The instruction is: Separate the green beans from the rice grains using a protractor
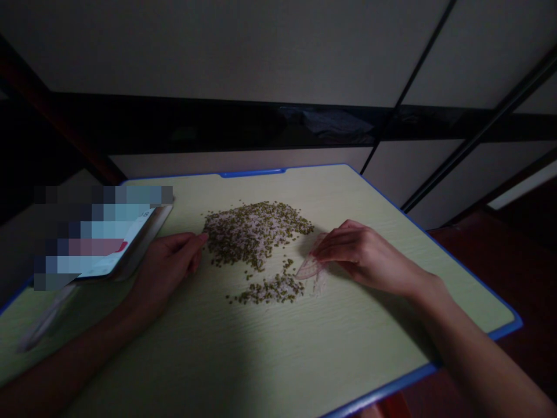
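A wide heap of green beans mixed with pale grains like rice (256,226) lies on the table. Closer to me sits a smaller patch of the same mix (272,289). My right hand (354,249) is closed on a clear, curved-edged plastic protractor (310,268), whose edge is tilted down beside the small patch. A few pale grains lie under and around it. My left hand (174,258) is closed, its thumb and forefinger tips together at the left edge of the heap. Whether anything is pinched there is hidden.
A lit tablet (108,238), partly pixelated, leans on a stand at the left, close to my left forearm. The pale table (209,360) has a blue rim. Light cabinet panels (243,52) with a dark band rise behind it. Reddish floor shows at the right.
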Tool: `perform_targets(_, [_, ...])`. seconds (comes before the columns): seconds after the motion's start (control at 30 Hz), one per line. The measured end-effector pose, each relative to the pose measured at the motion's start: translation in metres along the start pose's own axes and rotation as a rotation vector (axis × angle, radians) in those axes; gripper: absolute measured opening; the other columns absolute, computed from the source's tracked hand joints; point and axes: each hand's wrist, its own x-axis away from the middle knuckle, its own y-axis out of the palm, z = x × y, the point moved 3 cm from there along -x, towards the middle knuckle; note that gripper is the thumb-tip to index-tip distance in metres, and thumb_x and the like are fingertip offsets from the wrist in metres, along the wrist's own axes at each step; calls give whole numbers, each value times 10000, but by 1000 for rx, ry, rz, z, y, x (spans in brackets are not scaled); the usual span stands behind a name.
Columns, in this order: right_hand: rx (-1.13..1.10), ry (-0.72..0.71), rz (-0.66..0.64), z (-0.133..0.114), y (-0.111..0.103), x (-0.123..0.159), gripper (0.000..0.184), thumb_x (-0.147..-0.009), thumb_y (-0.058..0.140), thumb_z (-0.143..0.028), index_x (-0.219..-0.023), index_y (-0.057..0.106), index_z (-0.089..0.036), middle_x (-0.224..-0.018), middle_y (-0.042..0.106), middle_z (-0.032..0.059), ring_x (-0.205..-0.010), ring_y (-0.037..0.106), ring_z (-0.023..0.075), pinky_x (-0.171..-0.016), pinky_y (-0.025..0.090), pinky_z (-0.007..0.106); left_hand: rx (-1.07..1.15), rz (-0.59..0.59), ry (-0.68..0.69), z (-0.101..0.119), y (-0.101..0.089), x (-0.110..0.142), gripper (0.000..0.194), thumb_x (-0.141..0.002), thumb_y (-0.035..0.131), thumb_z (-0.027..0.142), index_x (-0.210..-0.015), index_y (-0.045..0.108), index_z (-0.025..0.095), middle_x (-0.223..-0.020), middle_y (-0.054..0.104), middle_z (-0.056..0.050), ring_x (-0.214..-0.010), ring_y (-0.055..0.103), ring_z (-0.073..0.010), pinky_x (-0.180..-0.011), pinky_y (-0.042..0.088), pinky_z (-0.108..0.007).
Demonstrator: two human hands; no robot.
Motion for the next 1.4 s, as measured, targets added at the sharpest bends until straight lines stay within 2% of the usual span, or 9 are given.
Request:
perform_targets(0.43, [-25,19,1,3,-4,4,290,-791,472,0,-829,696,-181,-882,702,40,-838,633,173,-767,420,354,-17,-4,11,-4,0,-2,407,-698,493,456,-385,410,209,-353,376,69,-379,340,-85,-433,265,-229])
perform_targets(0.83, [-117,-41,-6,0,-3,3,290,-803,467,-19,-839,703,-184,-890,709,40,-860,630,161,-792,426,341,-18,-2,20,1,0,0,420,-706,478,461,-377,399,212,-351,370,70,-377,339,-86,-446,276,-237])
perform_targets(1.4, [-37,34,15,2,-1,1,362,-758,438,-2,-888,703,-213,-838,696,31,-834,624,176,-752,409,355,-17,2,17,1,0,0,418,-698,469,469,-376,396,213,-350,365,69,-377,338,-89,-442,268,-238])
